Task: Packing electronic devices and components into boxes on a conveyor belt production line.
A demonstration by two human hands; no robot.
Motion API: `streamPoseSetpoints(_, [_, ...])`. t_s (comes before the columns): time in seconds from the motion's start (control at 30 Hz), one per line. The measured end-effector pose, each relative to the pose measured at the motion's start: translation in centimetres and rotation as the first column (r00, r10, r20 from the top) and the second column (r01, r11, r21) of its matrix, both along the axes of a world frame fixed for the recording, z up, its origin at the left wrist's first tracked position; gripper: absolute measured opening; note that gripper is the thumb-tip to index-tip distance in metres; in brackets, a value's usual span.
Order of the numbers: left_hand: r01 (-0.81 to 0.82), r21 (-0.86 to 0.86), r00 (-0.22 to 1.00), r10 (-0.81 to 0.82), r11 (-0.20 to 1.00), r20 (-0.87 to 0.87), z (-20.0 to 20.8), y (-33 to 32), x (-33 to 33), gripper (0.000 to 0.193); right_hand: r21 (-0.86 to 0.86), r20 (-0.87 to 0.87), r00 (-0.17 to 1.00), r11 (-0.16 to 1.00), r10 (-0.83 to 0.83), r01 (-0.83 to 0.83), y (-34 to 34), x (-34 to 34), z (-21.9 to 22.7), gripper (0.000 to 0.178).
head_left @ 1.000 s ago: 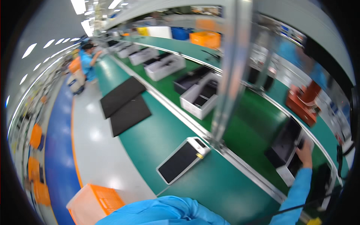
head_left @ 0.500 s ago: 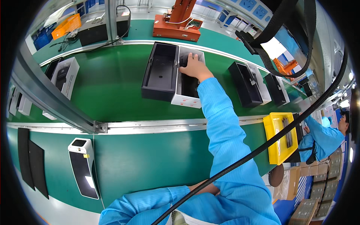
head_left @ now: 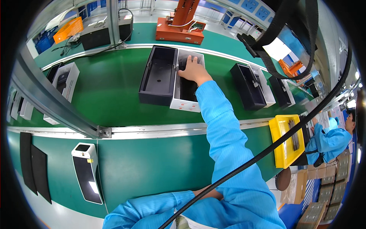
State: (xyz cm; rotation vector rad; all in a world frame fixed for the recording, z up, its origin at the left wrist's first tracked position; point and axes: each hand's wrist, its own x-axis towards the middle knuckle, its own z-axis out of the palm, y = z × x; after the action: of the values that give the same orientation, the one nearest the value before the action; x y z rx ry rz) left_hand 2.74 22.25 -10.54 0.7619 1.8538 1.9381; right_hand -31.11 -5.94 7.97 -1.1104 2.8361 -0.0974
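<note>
My right hand [head_left: 193, 71] reaches into the far end of a white carton base [head_left: 186, 104]. Its thumb and fingers bend around a dark item [head_left: 183, 63] there, whose kind is mostly hidden under the hand. Nearer to me in the same base lies a flat black piece [head_left: 188, 90]. Joined along the left side is the dark-lined lid [head_left: 158, 76], folded back with its hollow up. My left arm [head_left: 160, 202] lies bent across my front; the left hand [head_left: 209, 193] is nearly all hidden behind my right sleeve, only a strip of skin showing.
A white handheld terminal [head_left: 87, 171] lies on the near bench, with black pads [head_left: 34, 168] to its left. More opened cartons [head_left: 249, 86] line the green belt. A yellow bin [head_left: 280, 152] stands at right, near a co-worker [head_left: 331, 137]. A black cable [head_left: 267, 149] crosses in front.
My right hand has moved slightly down into the carton, its fingers still around the dark item. The whole view has shifted a little; the left arm keeps its place.
</note>
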Motion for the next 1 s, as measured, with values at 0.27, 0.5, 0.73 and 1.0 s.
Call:
streamPoseSetpoints(0.27, [-0.014,-0.003,1.000,0.014,1.000,0.003,-0.3,-0.4,0.0,0.042,0.006,0.010,1.000,1.000,-0.003,0.003,-0.5,0.4,0.0,0.104])
streamPoseSetpoints(0.5, [-0.038,-0.010,0.999,0.038,0.999,-0.004,-0.6,-0.2,0.3,0.041,-0.001,0.015,1.000,1.000,-0.011,0.011,-1.0,0.7,0.0,0.105])
streamPoseSetpoints(0.73, [-0.027,0.037,0.998,0.025,0.999,0.051,-0.4,-0.6,0.2,0.037,0.000,0.004,1.000,1.000,-0.005,0.005,-2.0,1.7,-0.1,0.106])
streamPoseSetpoints(1.0, [-0.006,0.163,0.974,-0.031,0.987,0.226,-1.1,-0.4,0.3,0.033,-0.002,-0.008,1.000,1.000,0.007,-0.007,-3.1,2.8,-0.3,0.107])
